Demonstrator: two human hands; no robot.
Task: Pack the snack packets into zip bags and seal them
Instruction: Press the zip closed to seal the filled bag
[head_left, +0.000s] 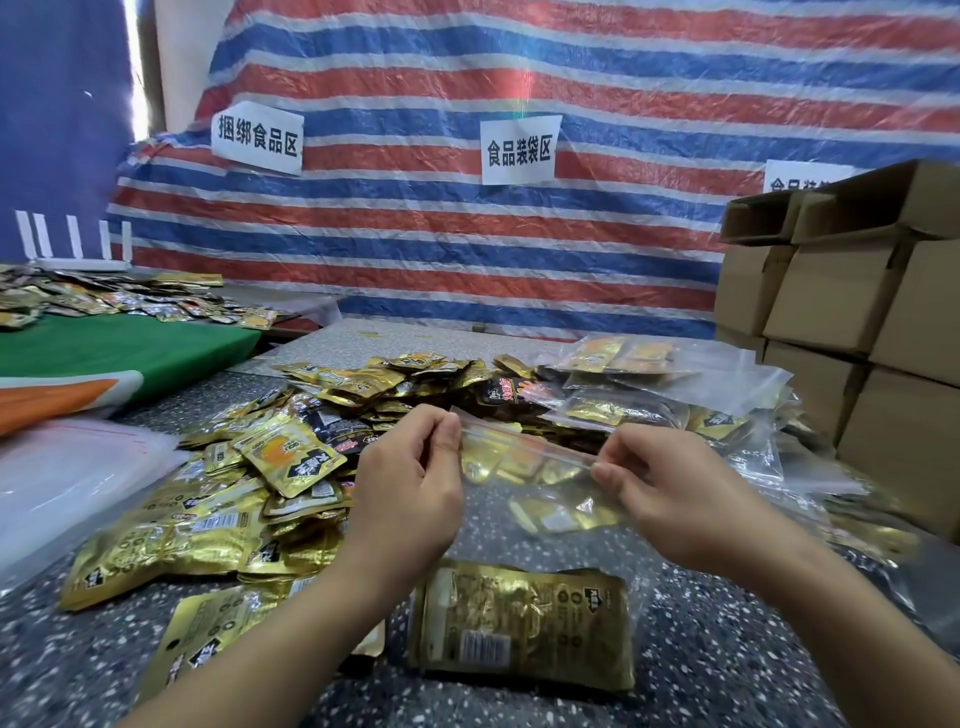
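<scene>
- Zip bag (540, 499), clear plastic, is held up above the speckled tabletop (727, 649) between both hands, with gold snack packets visible inside it.
- Left hand (410, 483) pinches the bag's top strip at its left end, fingers (447, 431) curled together on the plastic.
- Right hand (670, 493) pinches the same strip at its right end, thumb and fingers closed on it.
- Loose gold snack packets (291, 457) lie heaped on the tabletop to the left and behind the hands.
- One larger gold packet (524, 623) lies flat just below the bag.
- Filled zip bags (649, 384) are piled at the right, beside stacked cardboard boxes (852, 322).
</scene>
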